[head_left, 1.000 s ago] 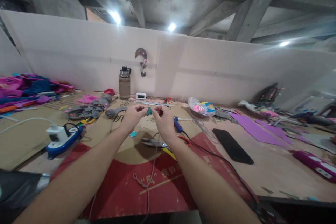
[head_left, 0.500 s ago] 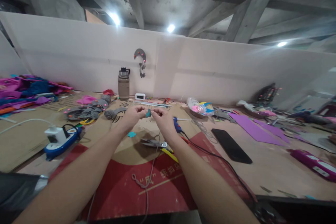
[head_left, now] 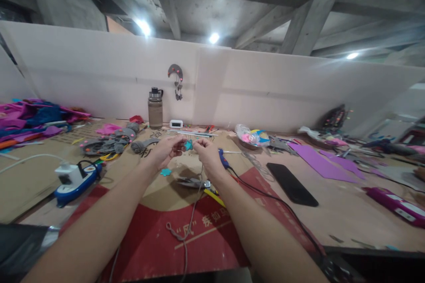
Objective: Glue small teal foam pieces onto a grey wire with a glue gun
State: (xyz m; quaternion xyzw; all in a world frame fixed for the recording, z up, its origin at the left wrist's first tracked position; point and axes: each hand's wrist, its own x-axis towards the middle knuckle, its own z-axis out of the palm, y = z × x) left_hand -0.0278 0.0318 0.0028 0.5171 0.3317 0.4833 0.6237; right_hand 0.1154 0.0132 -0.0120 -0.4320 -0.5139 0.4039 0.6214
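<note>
Between my two hands is a small teal felt flower point(head_left: 188, 144), held just above the cardboard. My left hand point(head_left: 168, 149) pinches its left edge with thumb and forefinger, the other fingers curled loosely. On its right side my right hand point(head_left: 206, 149) has its fingertips pinched together, with a thin grey cord point(head_left: 193, 210) hanging down from them across the red print. Whether those fingertips also touch the flower is hard to see. A second teal flower point(head_left: 165, 172) lies flat below my left hand. Under my right hand lies a metal-jawed tool with yellow handles point(head_left: 193, 182).
A blue glue gun point(head_left: 223, 158) with a black cable lies beside my right wrist. Further right are a black phone point(head_left: 292, 184) and purple felt sheets point(head_left: 320, 162). A blue power strip point(head_left: 77, 188), grey felt pieces point(head_left: 108, 142) and a water bottle point(head_left: 155, 110) stand or lie to the left and back.
The teal flower has turned so its face shows more plainly. My left fingers have loosened and spread a little; my right hand stays almost where it was.
</note>
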